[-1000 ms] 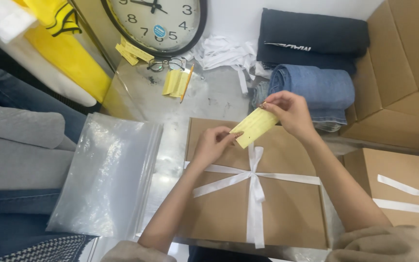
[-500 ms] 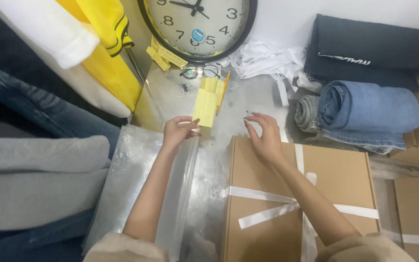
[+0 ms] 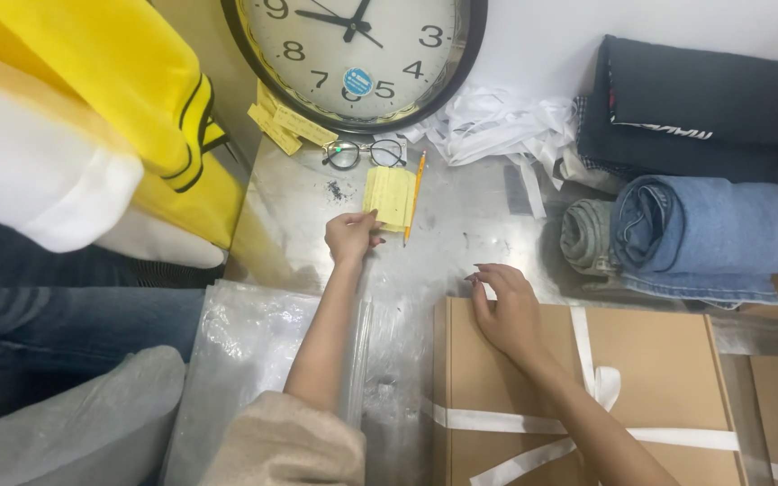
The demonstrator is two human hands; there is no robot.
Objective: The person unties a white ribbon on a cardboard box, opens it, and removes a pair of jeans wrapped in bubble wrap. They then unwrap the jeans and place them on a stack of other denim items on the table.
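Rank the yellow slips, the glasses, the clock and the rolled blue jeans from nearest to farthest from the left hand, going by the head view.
From the left hand:
1. Yellow slips, touching its fingertips, just up and right.
2. Glasses, straight above, beyond the slips.
3. Clock, at the top, leaning against the wall.
4. Rolled blue jeans, far right, past the cardboard box.

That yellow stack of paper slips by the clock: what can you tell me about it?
The small stack of pale yellow paper slips lies flat on the scuffed metal table, just below the black-rimmed glasses. It looks like thin rectangular sheets, edges roughly aligned. An orange pencil lies along its right side. The left hand pinches its lower left corner.
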